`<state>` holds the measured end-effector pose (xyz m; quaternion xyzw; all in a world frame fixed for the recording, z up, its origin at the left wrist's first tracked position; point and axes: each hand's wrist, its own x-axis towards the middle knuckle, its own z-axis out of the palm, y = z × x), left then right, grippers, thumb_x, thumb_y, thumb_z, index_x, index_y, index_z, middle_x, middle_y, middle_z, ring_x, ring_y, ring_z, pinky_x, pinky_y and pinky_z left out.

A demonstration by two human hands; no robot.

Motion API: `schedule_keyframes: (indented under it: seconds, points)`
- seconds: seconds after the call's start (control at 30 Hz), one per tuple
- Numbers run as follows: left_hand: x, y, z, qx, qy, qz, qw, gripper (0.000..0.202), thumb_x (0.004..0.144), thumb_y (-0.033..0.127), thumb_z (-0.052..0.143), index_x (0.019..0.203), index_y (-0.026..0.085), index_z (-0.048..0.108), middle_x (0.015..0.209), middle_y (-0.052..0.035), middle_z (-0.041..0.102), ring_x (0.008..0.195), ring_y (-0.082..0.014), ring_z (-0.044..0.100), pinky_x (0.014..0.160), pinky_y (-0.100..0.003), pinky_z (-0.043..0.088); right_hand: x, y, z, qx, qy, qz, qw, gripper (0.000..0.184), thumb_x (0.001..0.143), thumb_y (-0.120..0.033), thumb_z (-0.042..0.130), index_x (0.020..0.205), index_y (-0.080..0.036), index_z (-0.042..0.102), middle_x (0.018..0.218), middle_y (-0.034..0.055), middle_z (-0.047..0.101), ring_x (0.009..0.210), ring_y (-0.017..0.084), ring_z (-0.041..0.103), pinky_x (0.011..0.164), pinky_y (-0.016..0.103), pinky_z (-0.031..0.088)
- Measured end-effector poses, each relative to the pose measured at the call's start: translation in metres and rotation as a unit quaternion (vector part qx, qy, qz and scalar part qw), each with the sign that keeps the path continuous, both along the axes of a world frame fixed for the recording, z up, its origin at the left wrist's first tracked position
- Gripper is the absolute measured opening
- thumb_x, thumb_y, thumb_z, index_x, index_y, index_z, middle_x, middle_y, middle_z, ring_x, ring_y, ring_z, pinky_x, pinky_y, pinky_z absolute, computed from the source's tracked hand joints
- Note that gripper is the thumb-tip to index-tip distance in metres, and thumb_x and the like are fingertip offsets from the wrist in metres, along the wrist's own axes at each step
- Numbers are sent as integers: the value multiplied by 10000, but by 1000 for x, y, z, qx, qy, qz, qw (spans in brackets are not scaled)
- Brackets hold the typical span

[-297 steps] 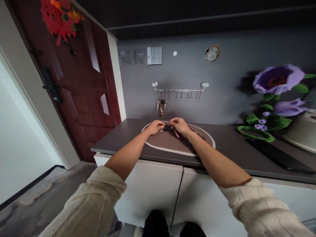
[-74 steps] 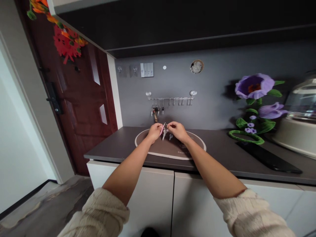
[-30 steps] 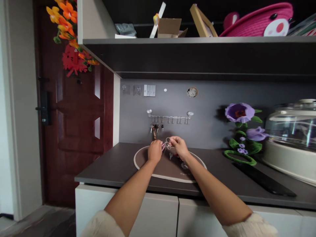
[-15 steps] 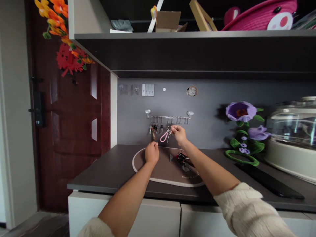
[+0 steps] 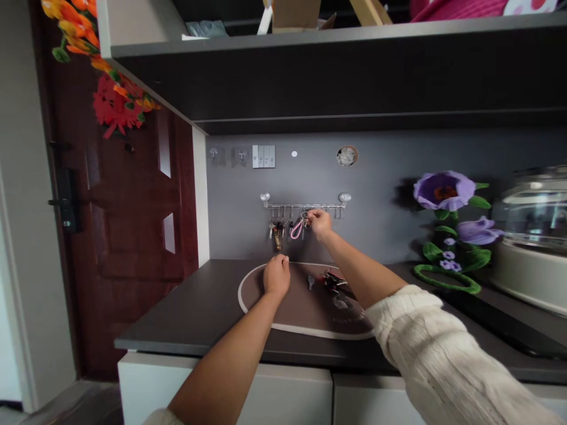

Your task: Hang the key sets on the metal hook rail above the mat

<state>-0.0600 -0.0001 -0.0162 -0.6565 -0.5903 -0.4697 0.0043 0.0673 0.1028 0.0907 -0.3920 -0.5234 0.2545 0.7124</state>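
Hanging step, I'd judge: twelve o'clock, my right grip (image 5: 321, 224) pinches the round silver key ring (image 5: 304, 214), pink looped strap (image 5: 295, 237) dangling toward eight, by the shiny hook rail (image 5: 283, 206). Next calls for hook alignment; left grip (image 5: 277, 276) curled, contents I can't tell.

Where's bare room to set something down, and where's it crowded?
Bare: the dark counter left of the mat, and the mat's front middle, between the left forearm and the key pile. Crowded: the mat's right side, under those keys, and the counter's right end: purple flowers, flat black object, appliance.
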Motion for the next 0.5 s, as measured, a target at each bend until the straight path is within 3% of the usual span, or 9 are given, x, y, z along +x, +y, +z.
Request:
schedule_keyframes:
  seconds: [0.27, 0.5]
  points:
    - [0, -1, 0, 2, 4, -1, 1000, 278, 838, 271, 324, 795, 167, 578, 839, -78, 620, 803, -162, 547, 705, -253, 357, 0, 5, 0, -11, -102, -86, 991, 130, 639, -100, 464, 676, -118, 587, 576, 17, 590, 484, 84, 536, 499, 189, 438]
    - [0, 1, -1, 3, 10, -3, 1000, 277, 837, 278, 327, 785, 167, 575, 831, -78, 621, 797, -163, 547, 698, -255, 355, 2, 10, -6, -20, -113, -94, 989, 142, 635, -119, 464, 683, -119, 597, 610, 32, 616, 470, 90, 546, 487, 196, 441]
